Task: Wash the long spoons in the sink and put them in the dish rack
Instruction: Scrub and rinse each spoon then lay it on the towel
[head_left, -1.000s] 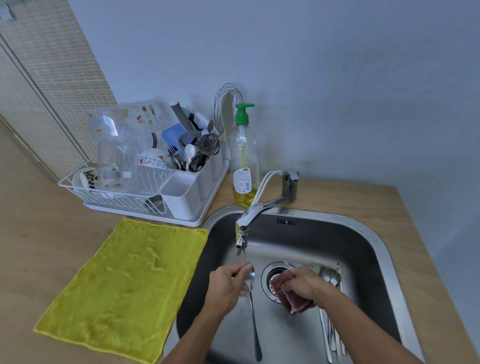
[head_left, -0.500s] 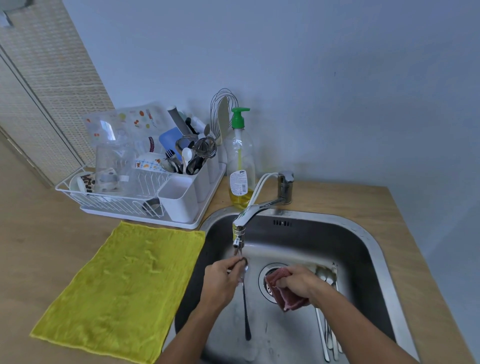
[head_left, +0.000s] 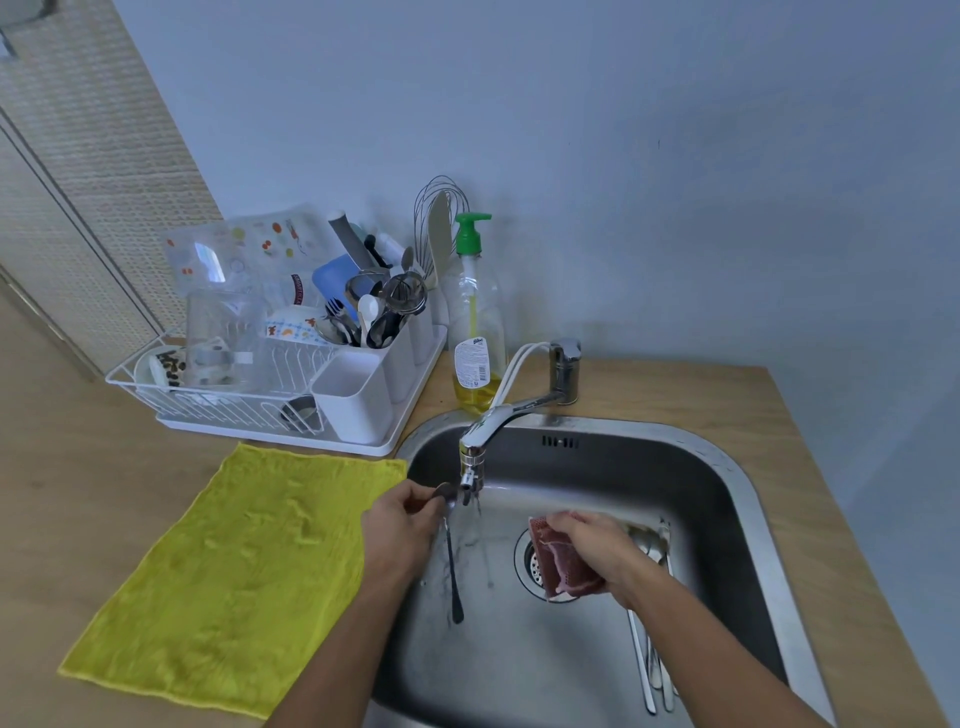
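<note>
Fingers (head_left: 415, 501) of the left hand (head_left: 402, 525) pinch a long spoon (head_left: 451, 561) just below its bowl, and the bowl sits right beside the outlet of the tap (head_left: 496, 423). A thin stream seems to fall just to the right of it. The spoon's long axis runs from the bowl, up by the tap, down and toward the person. Its slim handle hangs free over the sink (head_left: 737, 499) floor and touches nothing that can be made out.

The right hand (head_left: 592, 545) is curled around a pink scrubbing pad (head_left: 558, 566) above the drain, apart from the held spoon. More long spoons (head_left: 649, 660) lie side by side along the right of the basin, partly under that forearm.

This looks like the rinse of one spoon, with several yet to be washed. The dish rack (head_left: 223, 405) stands beyond and to the left of the sink, and its white cutlery holder (head_left: 353, 395) sits at the end nearest the basin. The left hand is the nearer one and already has the spoon, so the carry goes up, left and away over the rim, past the corner of the yellow cloth (head_left: 234, 561). The handle tip is lowest and would probably enter the holder first.
</note>
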